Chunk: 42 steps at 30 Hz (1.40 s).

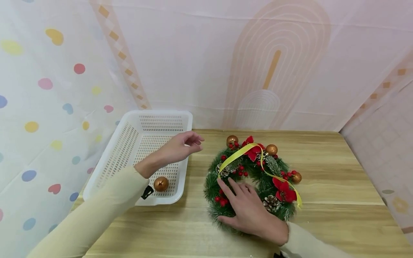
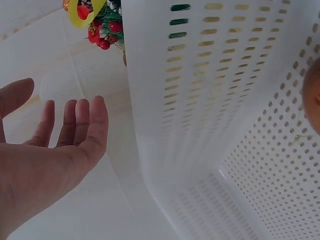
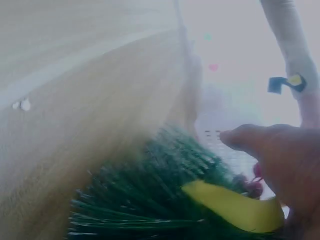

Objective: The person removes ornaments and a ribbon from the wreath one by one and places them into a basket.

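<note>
A green Christmas wreath (image 1: 213, 182) lies on the table, trimmed with red poinsettias (image 1: 285, 191), berries, pinecones (image 1: 271, 203) and copper-coloured balls (image 1: 271, 149). Across its top runs a yellow ribbon (image 1: 237, 154), one tail hanging at the right. My right hand (image 1: 248, 211) is over the wreath's lower left, fingers extended and thumb apart; the index fingertip is near the ribbon's left end. Above the basket's right rim is my left hand (image 1: 179, 147), fingers loosely bent, holding nothing. In the left wrist view, that hand (image 2: 65, 145) is beside the basket wall, palm visible.
A white perforated plastic basket (image 1: 109, 161) stands at the left of the wooden table (image 1: 342, 172). One copper-coloured ball (image 1: 161, 184) lies inside it. Patterned cloth (image 1: 200, 64) hangs behind the table and along its left side.
</note>
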{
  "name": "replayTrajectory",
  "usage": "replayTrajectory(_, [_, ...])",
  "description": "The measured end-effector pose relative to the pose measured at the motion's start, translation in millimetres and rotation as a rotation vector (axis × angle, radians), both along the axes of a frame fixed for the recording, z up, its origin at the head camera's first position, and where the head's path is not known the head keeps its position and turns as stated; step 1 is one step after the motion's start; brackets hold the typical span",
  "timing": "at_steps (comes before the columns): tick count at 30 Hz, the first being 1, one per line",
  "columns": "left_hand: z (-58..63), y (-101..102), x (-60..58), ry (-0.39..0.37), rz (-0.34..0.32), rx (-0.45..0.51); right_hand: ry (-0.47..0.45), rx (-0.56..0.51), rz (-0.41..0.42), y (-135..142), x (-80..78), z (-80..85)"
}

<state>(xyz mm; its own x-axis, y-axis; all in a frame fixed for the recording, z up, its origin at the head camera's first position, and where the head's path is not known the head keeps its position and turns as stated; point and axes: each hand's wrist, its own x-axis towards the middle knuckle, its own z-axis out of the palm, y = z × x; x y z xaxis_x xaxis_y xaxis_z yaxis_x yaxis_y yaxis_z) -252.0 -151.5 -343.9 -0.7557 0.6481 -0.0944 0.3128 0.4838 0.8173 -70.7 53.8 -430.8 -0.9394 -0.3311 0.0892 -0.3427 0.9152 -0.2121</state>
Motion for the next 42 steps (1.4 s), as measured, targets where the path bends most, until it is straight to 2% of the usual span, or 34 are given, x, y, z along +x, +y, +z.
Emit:
replayTrajectory(4, [-2.7, 10, -2.2, -0.022, -0.014, 0.009, 0.003, 0.047, -0.071, -5, -2.2, -8.0])
replayTrajectory(8, [-2.4, 18, -4.1, -0.035, -0.02, 0.004, 0.014, 0.062, -0.074, -6, -3.6, -13.2])
replayTrajectory(14, [-0.1, 31, -9.7, -0.01, -0.018, -0.025, 0.022, 0.119, -0.019, -4, -3.5, -16.8])
replayTrajectory(19, [1.7, 45, -14.5, -0.021, -0.029, -0.022, 0.047, 0.131, 0.047, 1, -2.7, -19.4])
replayTrajectory(25, [-1.9, 62, -23.2, -0.03, -0.031, -0.038, 0.029, 0.139, 0.122, 8, -2.1, -19.5])
replayTrajectory(35, [-5.4, 82, -33.3, -0.1, 0.006, -0.064, 0.014, 0.146, 0.229, 19, 1.4, -19.1])
replayTrajectory(42, [-13.5, 87, -36.8, -0.164, -0.012, -0.09, -0.008, 0.145, 0.282, 26, 6.0, -17.8])
